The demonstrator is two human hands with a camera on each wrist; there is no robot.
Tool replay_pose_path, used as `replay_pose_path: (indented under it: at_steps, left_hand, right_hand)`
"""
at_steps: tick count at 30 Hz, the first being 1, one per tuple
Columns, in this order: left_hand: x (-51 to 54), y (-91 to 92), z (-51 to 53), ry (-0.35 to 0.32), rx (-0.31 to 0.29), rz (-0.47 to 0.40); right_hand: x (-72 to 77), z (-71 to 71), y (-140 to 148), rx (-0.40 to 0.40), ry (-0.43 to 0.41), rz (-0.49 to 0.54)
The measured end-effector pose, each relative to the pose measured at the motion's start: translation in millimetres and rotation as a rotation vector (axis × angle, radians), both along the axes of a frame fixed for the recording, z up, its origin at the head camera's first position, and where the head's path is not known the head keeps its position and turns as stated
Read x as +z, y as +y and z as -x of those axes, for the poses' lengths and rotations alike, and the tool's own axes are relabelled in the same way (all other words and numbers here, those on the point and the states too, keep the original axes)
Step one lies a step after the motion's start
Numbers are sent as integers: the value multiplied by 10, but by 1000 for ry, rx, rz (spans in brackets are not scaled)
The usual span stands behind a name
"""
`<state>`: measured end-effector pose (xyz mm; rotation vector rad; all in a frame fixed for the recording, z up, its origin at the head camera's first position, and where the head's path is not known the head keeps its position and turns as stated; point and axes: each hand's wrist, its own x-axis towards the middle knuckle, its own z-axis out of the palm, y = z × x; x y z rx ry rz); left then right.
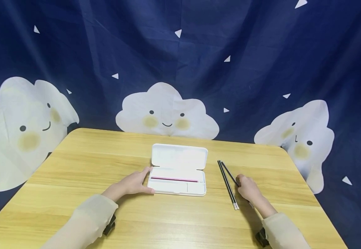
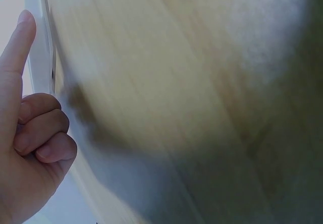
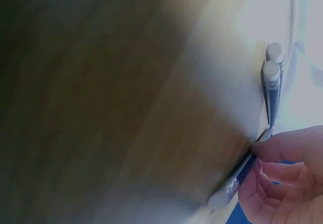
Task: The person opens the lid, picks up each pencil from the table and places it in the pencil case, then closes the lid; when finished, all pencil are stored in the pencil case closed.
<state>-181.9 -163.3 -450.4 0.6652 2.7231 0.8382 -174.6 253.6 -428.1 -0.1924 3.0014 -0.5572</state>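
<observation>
A white pencil case (image 1: 168,188) lies with its lid raised on the table, one dark red pencil (image 1: 174,179) inside it. My left hand (image 1: 134,182) grips the left end of the case, one digit by the front corner and another farther back. In the left wrist view, one digit stretches along the white edge while other fingers are curled. To the right, my right hand (image 1: 248,188) pinches a dark pencil (image 3: 242,171) between thumb and fingers; its white eraser end shows in the right wrist view. Two dark pencils (image 1: 227,185) lie side by side left of that hand.
The wooden table (image 1: 105,152) has its far edge against a dark blue curtain (image 1: 180,52) printed with white clouds. Inside the case are small raised dividers (image 1: 187,187).
</observation>
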Motion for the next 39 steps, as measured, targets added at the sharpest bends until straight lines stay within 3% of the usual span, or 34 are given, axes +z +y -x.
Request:
replay_pose_path:
  at_steps: [8,24,32,39]
  left_hand:
    - [-5,1,6,-2,-4,10]
    - [-2,2,14,-5,-4,7]
    - [21,6,9,1,4,15]
    - [8,12,6,-9,9,15]
  right_hand:
    - [-24,-5,34,29,-15,3]
    - [106,45,-7,71,56,303]
    - [194,44,-234,51,189,390]
    - [178,96,-452,101,312,427]
